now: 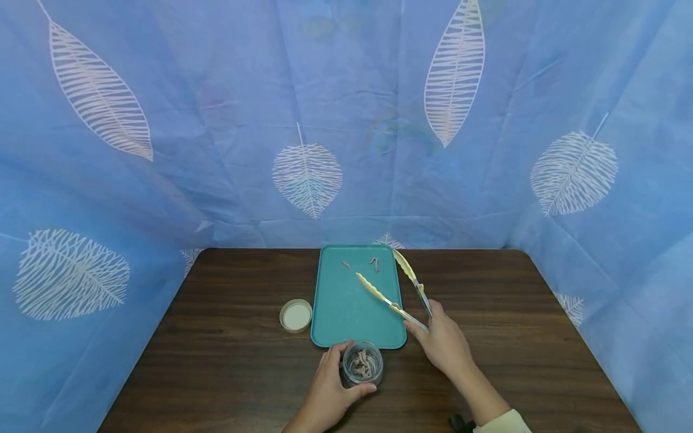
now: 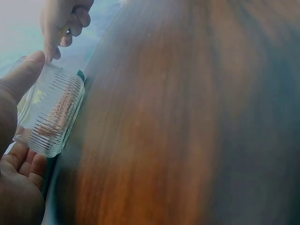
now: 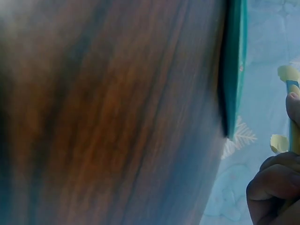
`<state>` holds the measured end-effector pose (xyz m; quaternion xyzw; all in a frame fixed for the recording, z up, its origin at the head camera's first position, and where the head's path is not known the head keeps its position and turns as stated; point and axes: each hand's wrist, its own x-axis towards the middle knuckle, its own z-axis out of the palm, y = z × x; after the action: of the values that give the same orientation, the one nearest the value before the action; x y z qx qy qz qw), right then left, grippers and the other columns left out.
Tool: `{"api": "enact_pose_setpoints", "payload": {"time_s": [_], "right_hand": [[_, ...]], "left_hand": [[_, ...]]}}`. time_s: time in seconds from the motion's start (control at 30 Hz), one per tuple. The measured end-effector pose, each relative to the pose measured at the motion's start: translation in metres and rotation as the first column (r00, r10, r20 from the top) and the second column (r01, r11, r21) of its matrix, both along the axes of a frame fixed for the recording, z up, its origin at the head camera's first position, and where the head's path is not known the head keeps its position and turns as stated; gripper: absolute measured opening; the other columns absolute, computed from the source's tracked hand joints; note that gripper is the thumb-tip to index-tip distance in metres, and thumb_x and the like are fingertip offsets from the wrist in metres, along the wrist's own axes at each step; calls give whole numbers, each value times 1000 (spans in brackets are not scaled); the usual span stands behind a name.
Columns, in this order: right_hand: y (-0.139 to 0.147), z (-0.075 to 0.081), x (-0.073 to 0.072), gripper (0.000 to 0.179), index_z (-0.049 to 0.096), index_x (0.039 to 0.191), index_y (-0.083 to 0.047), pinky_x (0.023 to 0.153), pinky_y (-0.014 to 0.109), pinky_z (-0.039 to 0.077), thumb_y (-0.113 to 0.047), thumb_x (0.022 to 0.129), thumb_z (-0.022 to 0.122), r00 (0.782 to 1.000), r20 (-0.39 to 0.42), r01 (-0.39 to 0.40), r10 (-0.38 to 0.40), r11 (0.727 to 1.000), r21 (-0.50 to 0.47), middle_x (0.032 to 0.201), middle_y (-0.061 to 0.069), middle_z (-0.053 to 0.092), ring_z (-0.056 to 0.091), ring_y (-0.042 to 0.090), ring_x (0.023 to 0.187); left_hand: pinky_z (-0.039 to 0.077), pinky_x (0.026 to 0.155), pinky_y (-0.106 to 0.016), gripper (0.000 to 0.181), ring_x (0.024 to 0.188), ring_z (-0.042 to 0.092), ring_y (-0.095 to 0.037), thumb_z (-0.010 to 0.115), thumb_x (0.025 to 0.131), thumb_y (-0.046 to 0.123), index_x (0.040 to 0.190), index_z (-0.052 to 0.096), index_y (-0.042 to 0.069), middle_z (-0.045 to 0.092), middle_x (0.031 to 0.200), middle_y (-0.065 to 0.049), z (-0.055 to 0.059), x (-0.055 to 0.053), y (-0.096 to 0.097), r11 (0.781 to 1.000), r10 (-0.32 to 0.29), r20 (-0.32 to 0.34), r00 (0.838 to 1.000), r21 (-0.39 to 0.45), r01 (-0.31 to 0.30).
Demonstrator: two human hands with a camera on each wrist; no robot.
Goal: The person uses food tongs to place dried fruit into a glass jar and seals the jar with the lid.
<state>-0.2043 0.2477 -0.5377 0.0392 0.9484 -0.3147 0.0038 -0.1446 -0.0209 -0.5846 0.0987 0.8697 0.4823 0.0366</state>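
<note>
My left hand point(image 1: 328, 388) grips a clear ribbed jar point(image 1: 363, 380) at the tray's near edge, fingers and thumb around its side. Several brownish, worm-like pieces point(image 1: 362, 364) lie inside the jar, also visible through its wall in the left wrist view. My right hand point(image 1: 445, 340) holds yellow-tipped tongs point(image 1: 401, 310), whose arms are spread wide over the right side of the teal tray point(image 1: 341, 313). Nothing is between the tong tips. Two small pinkish worm-like pieces point(image 1: 375, 263) lie apart near the tray's far end.
Left of the tray, a round lid point(image 1: 296, 316) with a white inside lies on the dark wooden table point(image 1: 233, 337). A blue leaf-patterned curtain point(image 1: 357, 108) hangs behind and along both sides. A small black object point(image 1: 460, 423) is by the right sleeve.
</note>
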Motion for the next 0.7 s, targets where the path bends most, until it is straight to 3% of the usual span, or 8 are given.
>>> {"api": "enact_pose_setpoints", "payload": {"time_s": [0.07,0.13,0.27,0.53,0.7], "right_hand": [[-1,-1,-5,82,40,157,7,55,36,45,-45,103,75,1000,-1,1,-1,1000,15,93,17,70,61,24,68],[-4,-2,-10,84,40,158,8,60,43,54,-47,104,73,1000,-1,1,-1,999,37,108,26,74,71,32,80],[-9,-1,-21,83,40,160,8,75,55,62,-49,106,69,1000,28,2,-4,997,80,137,34,68,75,46,106],[-18,-7,-39,81,44,157,9,68,54,61,-49,106,68,996,83,11,-24,988,157,128,34,72,76,44,91],[-20,-6,-44,76,46,157,9,68,53,61,-46,108,65,993,115,6,-28,983,185,126,33,73,76,43,91]], "left_hand": [[50,115,-62,96,142,56,-38,95,80,52,152,50,7,58,152,-15,-1,0,-1,1000,1,-3,1000,-1,-1],[50,115,-62,96,142,56,-39,95,80,52,152,50,7,58,153,-15,-1,0,-1,1000,0,-7,1000,1,0],[50,114,-62,96,142,56,-39,95,80,53,152,50,6,58,152,-15,-2,0,-2,1000,-2,-13,1000,1,2],[53,111,-56,95,138,58,-35,94,80,54,151,51,8,59,151,-13,-2,-1,-2,1000,-7,-13,1000,-8,7],[53,111,-55,94,138,58,-35,95,80,53,151,52,9,59,150,-12,-2,-1,-2,1000,-5,-16,1000,-6,5]]}}
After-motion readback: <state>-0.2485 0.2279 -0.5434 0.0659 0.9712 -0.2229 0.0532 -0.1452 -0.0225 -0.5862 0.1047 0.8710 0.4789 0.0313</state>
